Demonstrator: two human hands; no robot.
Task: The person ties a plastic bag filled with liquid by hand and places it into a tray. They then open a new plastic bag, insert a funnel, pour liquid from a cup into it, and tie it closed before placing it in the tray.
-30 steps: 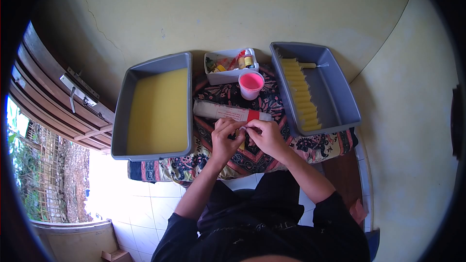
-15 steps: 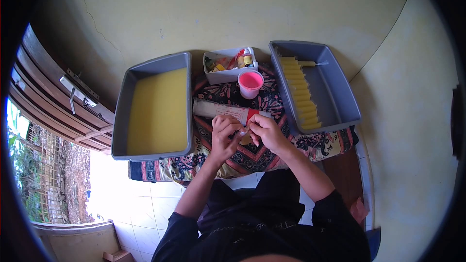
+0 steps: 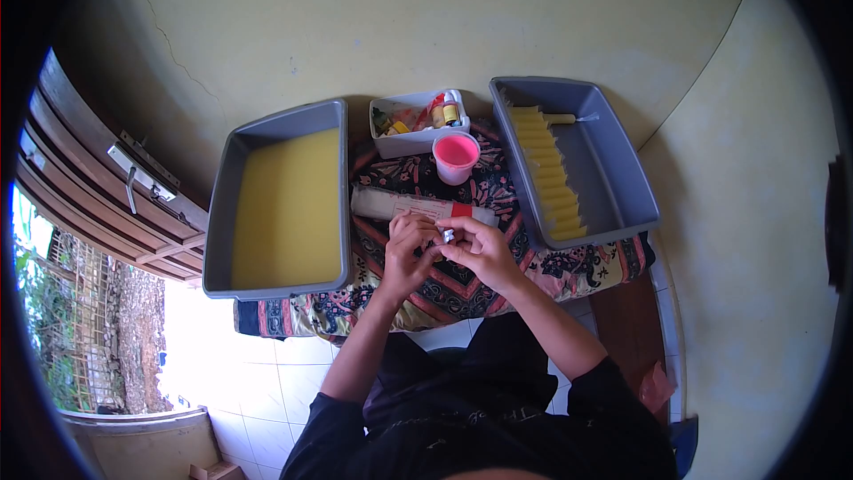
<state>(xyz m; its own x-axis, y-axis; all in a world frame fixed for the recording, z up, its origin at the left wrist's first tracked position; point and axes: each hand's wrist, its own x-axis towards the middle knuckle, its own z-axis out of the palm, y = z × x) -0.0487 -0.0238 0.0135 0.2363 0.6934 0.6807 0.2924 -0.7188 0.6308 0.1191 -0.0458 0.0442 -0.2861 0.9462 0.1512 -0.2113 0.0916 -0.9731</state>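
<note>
My left hand (image 3: pixel 410 253) and my right hand (image 3: pixel 481 252) meet over the middle of the cloth-covered table, fingers curled and pinched. Between their fingertips is a small, shiny whitish piece (image 3: pixel 449 236) that looks like thin clear plastic; most of it is hidden by the fingers. Just beyond the hands lies a long plastic packet (image 3: pixel 382 203) with a white and red label. Behind it stands a translucent cup (image 3: pixel 456 160) that looks pink inside.
A grey tub (image 3: pixel 213 240) of yellow liquid stands left. Another grey tub (image 3: pixel 613 200) at right holds a row of yellow-filled plastic tubes (image 3: pixel 546 173). A white box (image 3: pixel 404 144) with small bottles is at the back. The patterned cloth (image 3: pixel 484 302) covers the table.
My right hand has turned and its fingers now lie flatter beside the left fingertips. The whitish piece shows more plainly between them. The left hand has barely moved.
</note>
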